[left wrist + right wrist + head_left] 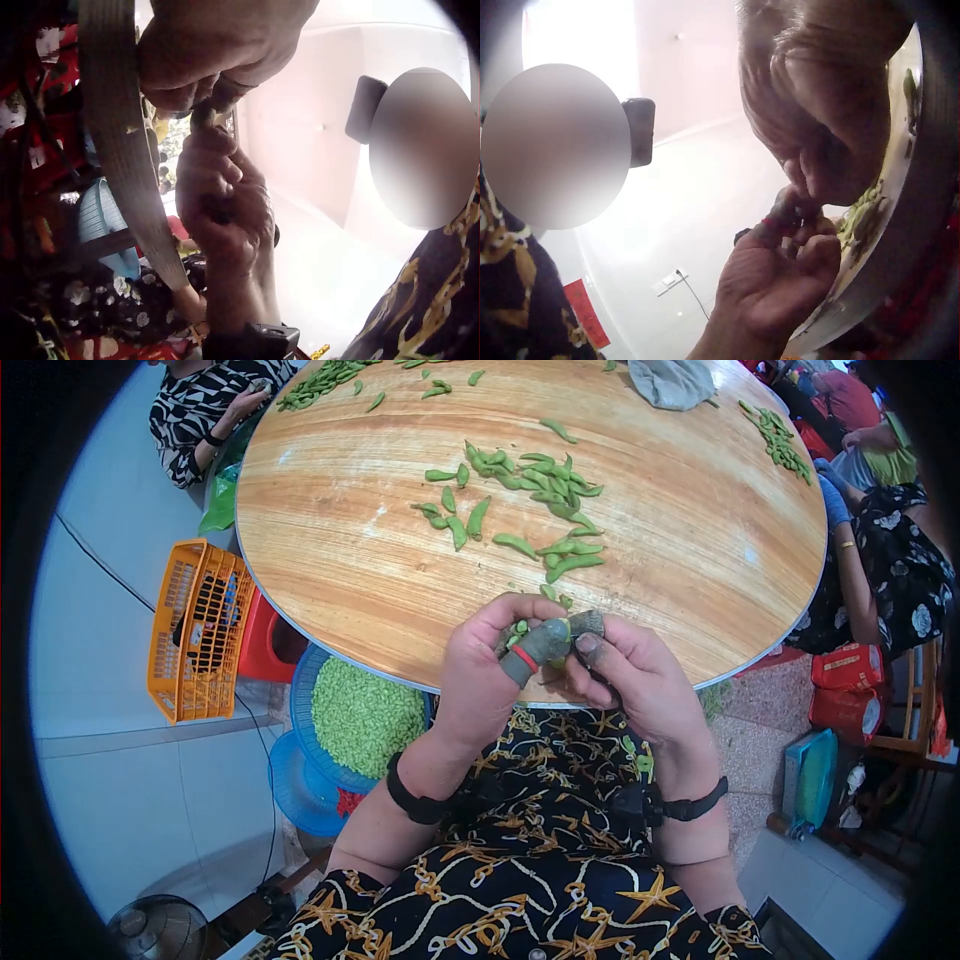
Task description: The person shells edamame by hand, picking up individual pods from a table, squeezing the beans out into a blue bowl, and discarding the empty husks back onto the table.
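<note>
Black clothing with gold chains and starfish [540, 870] fills the bottom of the head view, nearest the camera, and the two forearms reach up over it, a dark strap round each wrist. At the middle of the frame, over the near edge of the round wooden table [350, 560], the hands are together, fingertips meeting. The left hand [485, 670] curls round a few green pods [519, 632]; its thumb wears a grey-green cover [545, 641] with a red band. The right hand [645, 680] has its thumb and fingers closed in a pinch on a green pod [560, 661] where the hands meet, though the fingers hide most of it and its exact shape cannot be told.

Just beyond the hands, loose pods [540, 480] lie scattered over the upper middle of the frame. More pods [325, 382] lie at the upper left and another group [778, 442] at the upper right, with a grey cloth [672, 382] near the top edge, left of that group. To the left, below the table's rim, a blue basket [300, 705] holds light green beans [365, 715], near an orange crate [170, 630]. A person in black and white [195, 410] is at the upper left, and a person in dark floral clothing [905, 570] at the right
</note>
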Demonstrator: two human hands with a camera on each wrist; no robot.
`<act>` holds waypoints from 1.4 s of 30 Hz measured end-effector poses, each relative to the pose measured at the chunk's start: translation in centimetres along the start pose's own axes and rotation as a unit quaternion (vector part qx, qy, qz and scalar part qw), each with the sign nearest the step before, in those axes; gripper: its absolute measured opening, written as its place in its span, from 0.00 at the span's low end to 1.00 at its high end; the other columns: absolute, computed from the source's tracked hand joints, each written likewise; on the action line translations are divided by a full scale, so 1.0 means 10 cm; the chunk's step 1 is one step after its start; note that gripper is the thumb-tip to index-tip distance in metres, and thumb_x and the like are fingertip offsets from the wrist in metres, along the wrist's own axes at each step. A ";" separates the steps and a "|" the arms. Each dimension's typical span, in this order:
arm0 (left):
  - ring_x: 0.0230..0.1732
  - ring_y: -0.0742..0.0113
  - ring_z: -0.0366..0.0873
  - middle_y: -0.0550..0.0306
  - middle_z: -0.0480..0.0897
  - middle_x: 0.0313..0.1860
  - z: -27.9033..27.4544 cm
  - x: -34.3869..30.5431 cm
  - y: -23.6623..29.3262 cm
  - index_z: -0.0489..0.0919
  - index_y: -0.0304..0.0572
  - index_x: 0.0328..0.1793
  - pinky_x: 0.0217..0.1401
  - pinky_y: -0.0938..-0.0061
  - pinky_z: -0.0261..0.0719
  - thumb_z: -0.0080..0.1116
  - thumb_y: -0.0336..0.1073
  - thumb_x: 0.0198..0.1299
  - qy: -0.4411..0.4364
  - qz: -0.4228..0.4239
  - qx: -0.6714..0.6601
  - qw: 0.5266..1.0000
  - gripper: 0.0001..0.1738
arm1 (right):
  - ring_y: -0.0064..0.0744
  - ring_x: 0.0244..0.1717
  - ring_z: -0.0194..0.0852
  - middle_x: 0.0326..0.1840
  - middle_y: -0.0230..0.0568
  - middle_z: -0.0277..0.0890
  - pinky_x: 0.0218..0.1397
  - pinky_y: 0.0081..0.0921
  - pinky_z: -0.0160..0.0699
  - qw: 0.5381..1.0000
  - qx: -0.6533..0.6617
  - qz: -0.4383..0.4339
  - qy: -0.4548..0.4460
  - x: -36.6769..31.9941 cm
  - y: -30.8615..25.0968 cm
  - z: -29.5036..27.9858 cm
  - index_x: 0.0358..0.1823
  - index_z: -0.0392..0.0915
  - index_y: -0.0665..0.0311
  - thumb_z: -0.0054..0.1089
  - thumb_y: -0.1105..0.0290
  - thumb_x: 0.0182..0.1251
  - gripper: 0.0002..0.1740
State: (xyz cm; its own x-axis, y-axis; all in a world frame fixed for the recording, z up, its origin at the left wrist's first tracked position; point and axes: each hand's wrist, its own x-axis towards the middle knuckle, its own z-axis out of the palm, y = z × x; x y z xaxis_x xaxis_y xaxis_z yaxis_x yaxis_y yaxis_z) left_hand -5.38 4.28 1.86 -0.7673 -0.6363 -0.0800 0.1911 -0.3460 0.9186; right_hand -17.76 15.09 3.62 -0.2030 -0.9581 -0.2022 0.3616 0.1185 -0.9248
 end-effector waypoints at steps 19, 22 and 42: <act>0.33 0.76 0.73 0.61 0.74 0.36 -0.07 -0.01 -0.08 0.74 0.35 0.42 0.33 0.85 0.73 0.60 0.20 0.49 0.022 0.021 -0.017 0.999 0.13 | 0.10 0.15 0.57 0.18 0.26 0.68 0.16 0.11 0.53 0.989 -0.041 -0.054 0.131 0.11 0.04 0.23 0.31 0.72 0.65 0.47 0.68 0.70 0.10; 0.34 0.80 0.72 0.65 0.76 0.32 -0.13 0.00 -0.04 0.77 0.37 0.40 0.35 0.84 0.74 0.57 0.24 0.55 0.056 0.082 0.123 0.987 0.06 | 0.11 0.17 0.62 0.18 0.27 0.69 0.18 0.12 0.58 0.994 -0.015 -0.011 0.104 0.15 0.00 0.21 0.32 0.73 0.66 0.48 0.67 0.69 0.11; 0.24 0.83 0.66 0.63 0.77 0.32 -0.08 0.01 0.04 0.75 0.34 0.53 0.24 0.88 0.60 0.49 0.24 0.59 -0.025 0.065 0.154 0.986 0.15 | 0.17 0.20 0.67 0.19 0.31 0.72 0.24 0.19 0.66 0.932 -0.244 -0.141 0.228 0.26 -0.07 -0.09 0.43 0.78 0.66 0.58 0.71 0.61 0.10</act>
State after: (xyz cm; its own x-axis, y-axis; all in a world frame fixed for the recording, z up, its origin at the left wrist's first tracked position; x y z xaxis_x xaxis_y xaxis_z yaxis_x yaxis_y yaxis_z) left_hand -4.87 3.56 1.95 -0.7791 -0.6243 0.0572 0.1005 -0.0343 0.9943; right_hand -19.35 12.77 3.51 -0.6337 -0.7714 0.0578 -0.1991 0.0904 -0.9758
